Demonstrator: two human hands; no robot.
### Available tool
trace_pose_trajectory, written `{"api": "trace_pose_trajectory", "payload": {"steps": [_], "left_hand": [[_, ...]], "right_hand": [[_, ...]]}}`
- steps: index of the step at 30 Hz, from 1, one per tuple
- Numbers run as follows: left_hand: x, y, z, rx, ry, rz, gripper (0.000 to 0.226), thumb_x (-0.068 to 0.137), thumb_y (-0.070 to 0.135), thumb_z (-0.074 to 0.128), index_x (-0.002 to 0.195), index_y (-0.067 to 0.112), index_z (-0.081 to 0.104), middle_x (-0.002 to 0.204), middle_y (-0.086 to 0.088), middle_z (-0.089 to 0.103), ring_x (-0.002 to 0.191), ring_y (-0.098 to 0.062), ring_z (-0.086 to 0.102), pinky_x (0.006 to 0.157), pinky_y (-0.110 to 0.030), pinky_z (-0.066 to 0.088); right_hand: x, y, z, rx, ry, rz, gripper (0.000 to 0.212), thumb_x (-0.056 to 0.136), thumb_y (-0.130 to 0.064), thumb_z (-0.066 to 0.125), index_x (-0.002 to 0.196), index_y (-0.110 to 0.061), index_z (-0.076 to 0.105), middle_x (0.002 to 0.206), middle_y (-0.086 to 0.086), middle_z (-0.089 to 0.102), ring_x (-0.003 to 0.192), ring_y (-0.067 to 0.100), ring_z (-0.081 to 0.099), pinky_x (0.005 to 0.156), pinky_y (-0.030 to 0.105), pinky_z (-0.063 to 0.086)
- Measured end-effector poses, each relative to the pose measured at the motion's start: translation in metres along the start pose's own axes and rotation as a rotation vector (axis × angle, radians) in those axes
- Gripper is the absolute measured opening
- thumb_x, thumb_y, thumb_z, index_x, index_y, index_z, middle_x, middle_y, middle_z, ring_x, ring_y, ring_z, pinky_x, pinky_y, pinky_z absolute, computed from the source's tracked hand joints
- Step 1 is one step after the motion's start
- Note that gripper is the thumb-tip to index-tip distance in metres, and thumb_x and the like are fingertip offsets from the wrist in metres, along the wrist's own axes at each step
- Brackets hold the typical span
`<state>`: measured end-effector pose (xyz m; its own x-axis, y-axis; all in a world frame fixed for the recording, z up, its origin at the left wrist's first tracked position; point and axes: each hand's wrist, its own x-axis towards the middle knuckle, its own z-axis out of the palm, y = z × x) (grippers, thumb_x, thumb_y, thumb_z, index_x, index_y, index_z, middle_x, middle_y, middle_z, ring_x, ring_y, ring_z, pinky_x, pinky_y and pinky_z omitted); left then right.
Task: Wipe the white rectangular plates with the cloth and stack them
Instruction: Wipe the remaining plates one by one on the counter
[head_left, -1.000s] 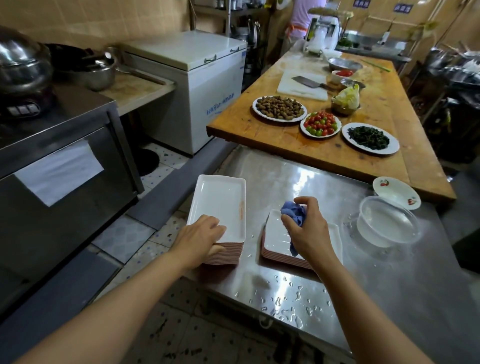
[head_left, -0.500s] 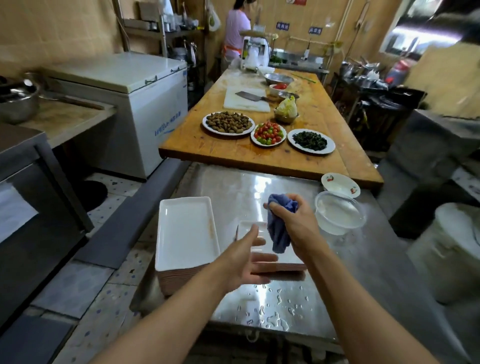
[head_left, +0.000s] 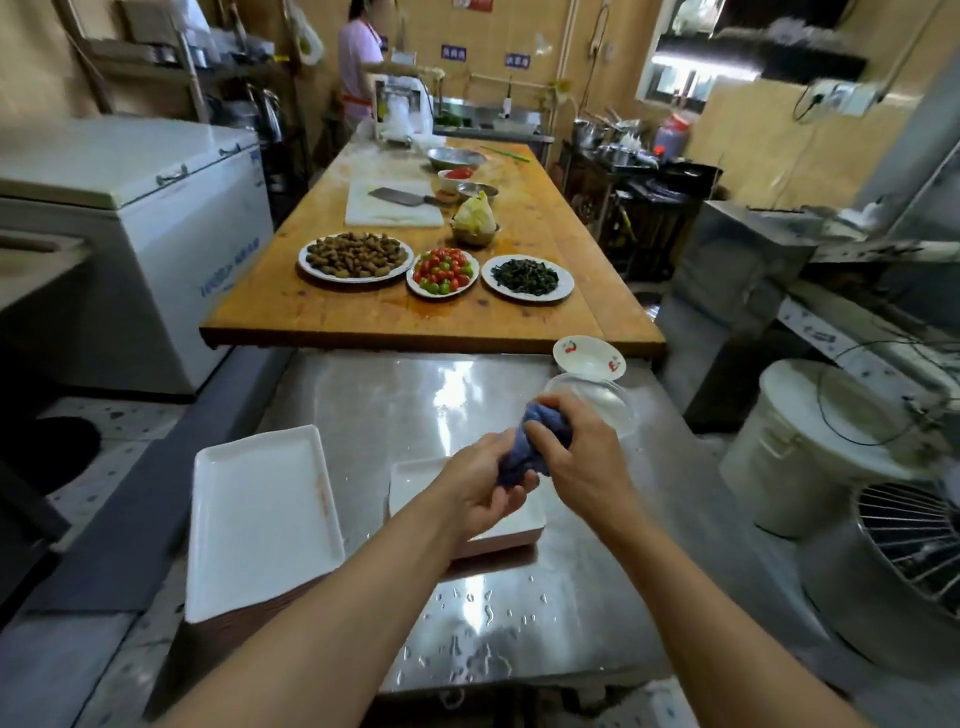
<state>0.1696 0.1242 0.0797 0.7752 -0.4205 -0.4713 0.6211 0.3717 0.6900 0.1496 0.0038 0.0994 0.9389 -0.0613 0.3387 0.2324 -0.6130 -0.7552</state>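
Both hands mid-air above low plate pile (head_left: 415, 480) on steel table (head_left: 374, 400). Right hand (head_left: 574, 457) and left hand (head_left: 480, 493) both grip bunched blue cloth (head_left: 522, 447), apparently wringing or regripping. Tall stack (head_left: 260, 514) just left. Next, likely: lower cloth onto top plate, wipe, move to stack.

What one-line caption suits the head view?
Both hands wring a blue cloth above white rectangular plates on steel.

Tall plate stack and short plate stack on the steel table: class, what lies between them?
Only bare steel table, in the head view. The tall plate stack and the short plate stack stand apart.
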Motion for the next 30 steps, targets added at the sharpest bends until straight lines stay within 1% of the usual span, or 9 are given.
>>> {"api": "trace_pose_trajectory", "payload": {"steps": [2,5,11,17,19,23,26,28,30], "left_hand": [[0.011,-0.002,0.013,0.213,0.032,0.15,0.016,0.102,0.025,0.037,0.096,0.015,0.049,0.076,-0.007,0.06,0.046,-0.009,0.056,0.042,-0.019,0.042],[0.033,-0.002,0.032,0.538,0.108,0.38,0.016,0.102,0.023,0.033,0.093,0.015,0.042,0.076,-0.01,0.059,0.047,-0.012,0.053,0.045,-0.022,0.043],[0.096,-0.002,0.079,0.985,0.152,0.673,0.018,0.101,0.03,0.034,0.083,0.027,0.032,0.068,0.004,0.045,0.057,-0.01,0.043,0.056,-0.028,0.036],[0.165,0.008,0.114,1.202,0.153,0.687,0.015,0.098,0.032,0.045,0.095,0.026,0.032,0.073,0.013,0.046,0.059,-0.005,0.049,0.052,-0.01,0.037],[0.185,0.007,0.119,1.136,0.169,0.626,0.013,0.097,0.027,0.047,0.095,0.025,0.035,0.075,0.007,0.05,0.055,-0.007,0.05,0.051,-0.011,0.038],[0.214,0.0,0.123,0.711,0.227,0.369,0.011,0.098,0.017,0.043,0.089,0.02,0.038,0.069,-0.002,0.049,0.045,-0.007,0.041,0.04,-0.016,0.032],[0.231,0.006,0.12,0.338,0.194,0.146,0.026,0.099,0.01,0.035,0.074,0.014,0.04,0.056,-0.003,0.039,0.034,-0.005,0.028,0.035,-0.014,0.021],[0.238,0.011,0.119,0.072,0.134,-0.048,0.033,0.1,0.014,0.034,0.068,0.013,0.042,0.049,0.001,0.038,0.028,-0.003,0.025,0.03,-0.012,0.018],[0.245,0.011,0.121,-0.007,0.091,-0.153,0.036,0.1,0.016,0.034,0.065,0.015,0.042,0.045,0.004,0.037,0.026,-0.003,0.023,0.028,-0.013,0.017]], "right_hand": [[0.009,0.016,-0.008,-0.072,-0.006,0.045,0.006,0.093,-0.021,0.054,0.096,-0.016,0.055,0.091,0.004,0.058,0.085,0.019,0.058,0.075,0.038,0.053],[0.025,0.041,-0.022,-0.046,-0.087,0.168,0.019,0.098,-0.028,0.043,0.095,-0.011,0.05,0.083,0.01,0.059,0.073,0.022,0.06,0.065,0.043,0.053],[0.085,0.097,-0.057,0.373,-0.13,0.472,0.009,0.098,-0.015,0.041,0.09,-0.015,0.046,0.067,0.008,0.051,0.04,0.006,0.045,0.034,0.015,0.031],[0.144,0.156,-0.079,0.352,-0.223,0.573,0.016,0.097,-0.02,0.04,0.083,-0.019,0.049,0.07,0.009,0.054,0.054,0.013,0.045,0.035,0.016,0.031],[0.155,0.173,-0.081,0.37,-0.274,0.622,0.018,0.096,-0.021,0.039,0.082,-0.017,0.049,0.065,0.008,0.052,0.05,0.011,0.042,0.039,0.017,0.03],[0.169,0.202,-0.08,0.442,-0.327,0.564,0.02,0.099,-0.025,0.039,0.084,-0.013,0.047,0.062,0.006,0.05,0.043,0.008,0.041,0.041,0.022,0.032],[0.168,0.222,-0.08,0.298,-0.37,0.303,0.019,0.098,-0.032,0.043,0.101,-0.018,0.055,0.092,0.003,0.061,0.078,0.012,0.059,0.068,0.027,0.049],[0.164,0.233,-0.078,0.242,-0.361,0.11,0.027,0.096,-0.033,0.048,0.122,-0.027,0.052,0.111,-0.004,0.055,0.103,0.007,0.053,0.089,0.02,0.044],[0.163,0.236,-0.071,0.197,-0.318,-0.009,0.024,0.095,-0.032,0.05,0.118,-0.024,0.054,0.104,-0.005,0.055,0.099,0.009,0.052,0.086,0.022,0.043]]}}
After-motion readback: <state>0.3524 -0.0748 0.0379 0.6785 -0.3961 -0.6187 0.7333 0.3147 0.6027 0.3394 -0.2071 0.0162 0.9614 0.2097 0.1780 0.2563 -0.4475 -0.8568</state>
